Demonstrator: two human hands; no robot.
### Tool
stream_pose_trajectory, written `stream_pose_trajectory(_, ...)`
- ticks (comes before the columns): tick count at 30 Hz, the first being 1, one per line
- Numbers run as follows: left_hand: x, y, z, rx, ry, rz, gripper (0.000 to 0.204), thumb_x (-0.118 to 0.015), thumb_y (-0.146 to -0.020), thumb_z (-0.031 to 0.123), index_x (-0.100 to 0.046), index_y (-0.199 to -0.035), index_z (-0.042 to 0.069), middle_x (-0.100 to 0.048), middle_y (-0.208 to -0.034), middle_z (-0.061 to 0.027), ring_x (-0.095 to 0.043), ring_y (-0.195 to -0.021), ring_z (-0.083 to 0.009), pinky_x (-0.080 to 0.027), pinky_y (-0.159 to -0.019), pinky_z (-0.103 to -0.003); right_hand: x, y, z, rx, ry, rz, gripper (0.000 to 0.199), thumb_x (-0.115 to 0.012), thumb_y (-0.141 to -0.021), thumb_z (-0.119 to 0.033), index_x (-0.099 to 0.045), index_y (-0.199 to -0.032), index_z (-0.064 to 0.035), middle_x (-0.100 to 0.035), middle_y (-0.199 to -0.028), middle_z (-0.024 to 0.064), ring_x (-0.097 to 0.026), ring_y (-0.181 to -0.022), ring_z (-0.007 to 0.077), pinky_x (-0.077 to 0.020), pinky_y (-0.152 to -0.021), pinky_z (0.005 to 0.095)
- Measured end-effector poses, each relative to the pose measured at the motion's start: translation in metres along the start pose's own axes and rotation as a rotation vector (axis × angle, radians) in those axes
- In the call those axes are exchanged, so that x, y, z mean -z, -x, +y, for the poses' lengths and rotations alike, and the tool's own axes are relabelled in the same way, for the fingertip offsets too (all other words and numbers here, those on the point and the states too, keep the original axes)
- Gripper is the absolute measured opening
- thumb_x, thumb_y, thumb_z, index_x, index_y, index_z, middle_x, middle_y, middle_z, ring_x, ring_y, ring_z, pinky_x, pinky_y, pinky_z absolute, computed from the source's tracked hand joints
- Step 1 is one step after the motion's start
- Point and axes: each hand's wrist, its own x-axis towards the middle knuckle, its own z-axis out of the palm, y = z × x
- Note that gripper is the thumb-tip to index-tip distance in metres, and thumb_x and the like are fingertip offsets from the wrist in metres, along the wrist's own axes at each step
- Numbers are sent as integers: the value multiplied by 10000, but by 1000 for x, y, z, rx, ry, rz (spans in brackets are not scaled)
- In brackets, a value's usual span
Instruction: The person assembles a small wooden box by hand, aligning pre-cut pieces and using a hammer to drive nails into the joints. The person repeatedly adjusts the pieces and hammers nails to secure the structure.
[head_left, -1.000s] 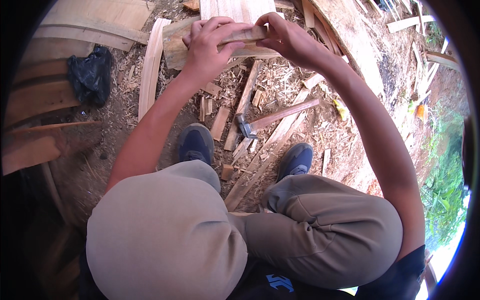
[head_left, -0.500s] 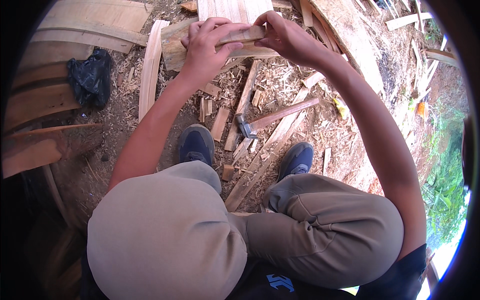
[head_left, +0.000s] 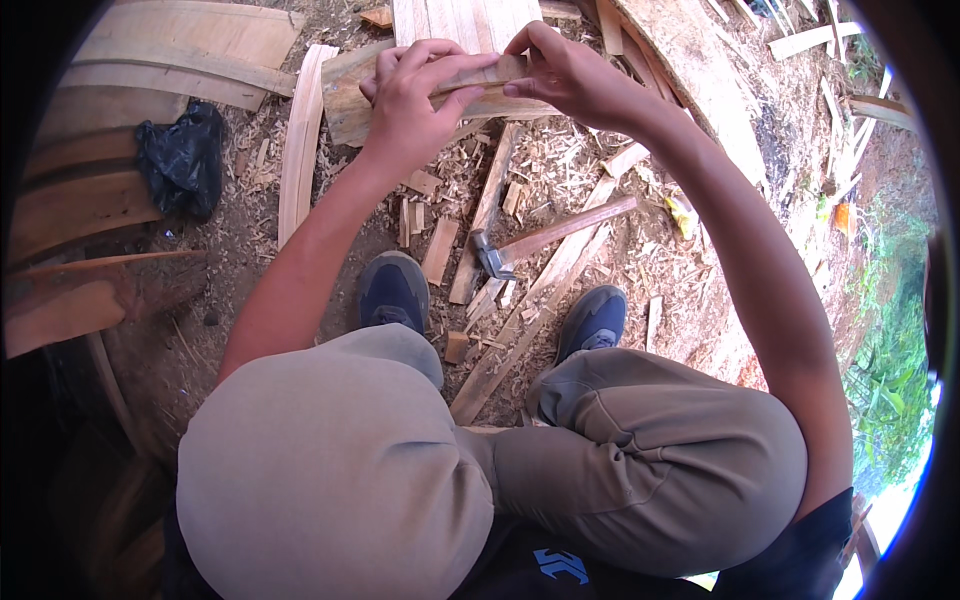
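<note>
At the far end of my reach, both hands hold a short wooden strip (head_left: 484, 75) above a board. My left hand (head_left: 413, 95) is closed on its left end, thumb below and fingers over the top. My right hand (head_left: 572, 78) pinches the right end between thumb and bent fingers. Beyond the hands lies a pale panel of wooden slats (head_left: 465, 22). Under the strip is a weathered wooden board (head_left: 350, 95), partly hidden by my left hand. A claw hammer (head_left: 565, 228) with a wooden handle lies on the ground between my feet and hands.
Wood shavings and offcuts (head_left: 440, 250) litter the ground around my shoes (head_left: 393, 290). A long curved plank (head_left: 303, 150) lies left of my hands. Further left are a black plastic bag (head_left: 180, 158) and stacked curved boards (head_left: 180, 50). A wide board (head_left: 690, 75) stretches along the right.
The strip has tilted slightly in my fingers, and less of its face shows. My right fingers have shifted a little. The hammer and surroundings stay as they were.
</note>
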Motion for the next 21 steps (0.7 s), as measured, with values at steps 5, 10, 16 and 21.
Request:
stream_pose_trajectory(5,-1,-1,1,-15,12,8,367,-785,-879,202,-764,-1227,314,-636,-1162,63,-484,-1130,-198,-344,-1013,-373,1,0,1,0,19,-13,419,-682,-1000,-289,-508,-1246,3,-697,-1060,207,-700,-1008,298,-546,-847,415)
stream_pose_trajectory(10,1,-1,1,-23,-3,3,381,-782,-880,197,-758,-1235,331,-632,-1166,64,-482,-1132,-205,-342,-1018,-374,4,-1,-4,-43,26,-52,412,-672,-1005,-285,-507,-1241,11,-695,-1081,210,-696,-1031,303,-540,-857,413)
stream_pose_trajectory(16,0,0,1,-16,-18,-16,380,-760,-904,199,-743,-1257,337,-621,-1196,64,-465,-1152,-206,-327,-1028,-383,-1,-1,4,10,47,-6,397,-691,-991,-261,-509,-1209,18,-697,-1071,218,-698,-1025,321,-542,-853,417)
stream_pose_trajectory(21,2,1,0,-25,-19,-45,370,-734,-930,210,-729,-1280,329,-610,-1223,61,-446,-1172,-206,-314,-1038,-385,-2,-1,5,3,51,0,396,-699,-986,-251,-509,-1204,19,-700,-1074,223,-700,-1025,332,-543,-854,420)
